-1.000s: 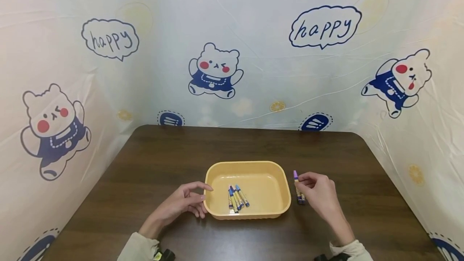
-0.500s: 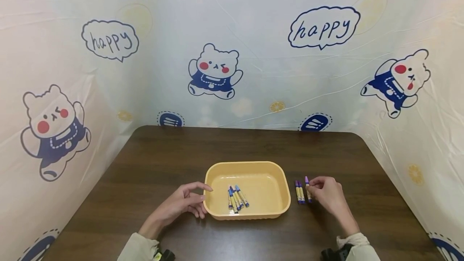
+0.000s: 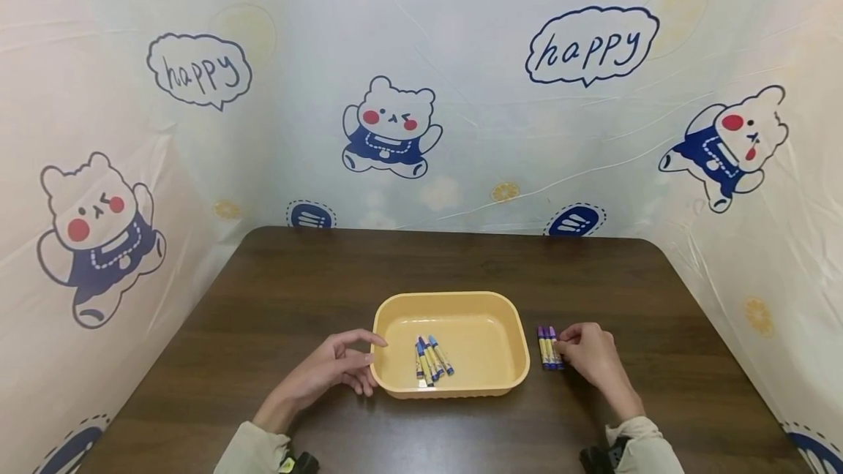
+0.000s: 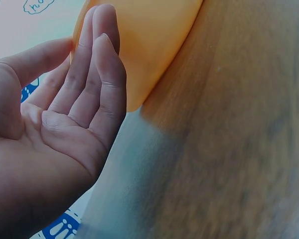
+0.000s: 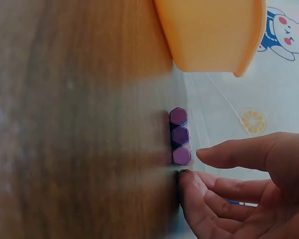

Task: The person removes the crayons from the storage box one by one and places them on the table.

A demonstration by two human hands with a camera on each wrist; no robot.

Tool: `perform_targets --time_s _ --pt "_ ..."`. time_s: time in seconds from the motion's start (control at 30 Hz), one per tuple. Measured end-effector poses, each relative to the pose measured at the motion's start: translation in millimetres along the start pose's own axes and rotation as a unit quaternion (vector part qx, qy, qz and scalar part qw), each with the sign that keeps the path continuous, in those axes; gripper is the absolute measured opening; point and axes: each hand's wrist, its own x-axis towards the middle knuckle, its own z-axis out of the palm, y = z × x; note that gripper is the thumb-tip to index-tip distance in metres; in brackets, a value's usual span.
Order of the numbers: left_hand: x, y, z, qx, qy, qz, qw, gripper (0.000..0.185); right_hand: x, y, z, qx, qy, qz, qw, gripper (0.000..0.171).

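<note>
In the head view, my left hand (image 3: 329, 368) is at the left end of a yellow plastic tray (image 3: 461, 390), one finger over its rim. Its fingers look relaxed and fairly straight in the left wrist view. Several crayons (image 3: 424, 364) with blue and yellow wrappers lie loosely heaped inside the tray. To the tray's right, three purple-tipped crayons (image 3: 546, 348) lie side by side on the table. My right hand (image 3: 593, 357) is at the outermost one. In the right wrist view, my right thumb and index finger are beside the light purple crayon (image 5: 182, 156), without gripping it; contact is unclear.
The dark brown wooden table (image 3: 421, 262) reaches back to a pale curtain (image 3: 474, 145) printed with bears and "happy" bubbles. The curtain also encloses both sides. The right side of the tray stands close to the row of crayons.
My right hand first carried the light purple crayon rightward and laid it down. It has since slid it left against the other two and loosened its hold. My left hand stays put.
</note>
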Motion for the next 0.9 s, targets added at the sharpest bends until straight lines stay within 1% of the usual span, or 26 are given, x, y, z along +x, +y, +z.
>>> perform_targets --time_s 0.17,0.27,0.4,0.53,0.73,0.9 --pt "-0.1 0.5 -0.3 0.001 0.001 -0.002 1.0 0.039 -3.0 -1.1 0.7 0.021 -0.015 0.008 1.0 0.009" --pt "-0.5 1.0 -0.1 0.002 0.002 -0.002 1.0 0.039 -4.4 -1.9 1.3 0.033 -0.018 0.002 0.999 0.008" --pt "-1.0 1.5 0.4 0.0 0.0 0.001 1.0 0.038 -4.6 -1.7 2.6 0.037 -0.02 -0.005 0.999 0.008" --pt "-0.8 0.9 0.6 -0.001 -0.002 0.001 1.0 0.038 -5.2 -1.9 3.5 0.038 -0.022 -0.003 0.999 0.009" --pt "0.0 0.0 0.2 -0.001 -0.001 -0.003 1.0 0.039 -7.6 -5.3 -0.6 0.04 -0.015 0.001 0.999 0.01" --pt "-0.3 -0.6 -0.9 -0.002 0.0 -0.001 1.0 0.038 -8.0 -15.9 -7.7 0.031 0.005 -0.018 0.999 0.01"
